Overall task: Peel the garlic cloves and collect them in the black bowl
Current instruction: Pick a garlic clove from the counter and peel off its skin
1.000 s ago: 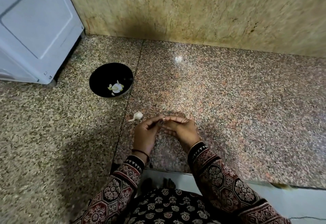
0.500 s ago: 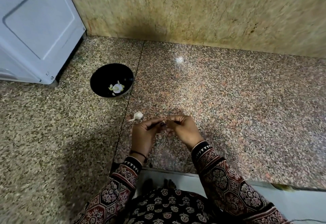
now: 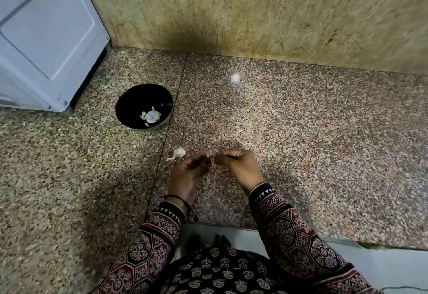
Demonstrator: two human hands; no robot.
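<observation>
Left hand (image 3: 187,173), right hand (image 3: 238,166): fingertips are pinched on one pale bit (image 3: 209,155) — fingers curled
Black bowl (image 3: 136,99): peeled cloves (image 3: 151,115) are contained

Nothing legible is showing anywhere in the head view. The white appliance (image 3: 48,39) is carrying two tiny dark marks (image 3: 62,100) near its lower front corner and another small one on its edge close to the wall (image 3: 231,11), but all three are appearing too small and blurred to be read as letters, numbers or a brand.
</observation>
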